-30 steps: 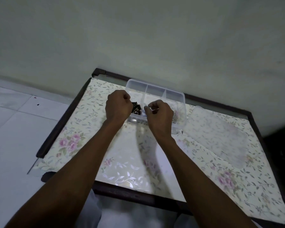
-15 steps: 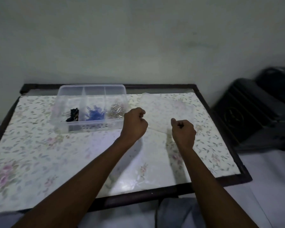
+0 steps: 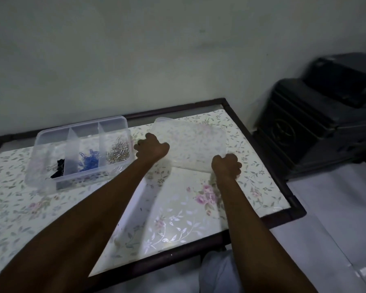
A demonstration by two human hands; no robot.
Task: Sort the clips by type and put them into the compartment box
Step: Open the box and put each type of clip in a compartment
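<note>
In the head view, the left hand [image 3: 152,149] sits just above the middle of the frame, fingers curled over the near left edge of the clear lid [image 3: 190,142], gripping it. The right hand [image 3: 227,165] is to its right and slightly lower, fingers curled down over the lid's near right corner and holding it as well. Both forearms reach up from the bottom of the frame, the left one crossing diagonally from the lower left.

The lid is a clear, rounded rectangle lying over the flowered tablecloth [image 3: 178,208] in the centre right of the frame; whether it is lifted off the cloth or resting on it cannot be told.

The compartment box [image 3: 51,176] stands at centre left, just beside the left hand, open and split by two dividers into three sections. The left section holds black binder clips [image 3: 58,166], the middle one blue paper clips [image 3: 89,158], and the right one silver paper clips [image 3: 117,153].

The table [image 3: 292,214] has a dark wooden frame and stands against a pale wall [image 3: 135,49] filling the upper part of the frame. At the right edge, a dark piece of furniture [image 3: 317,127] stands on the light tiled floor [image 3: 336,229].
</note>
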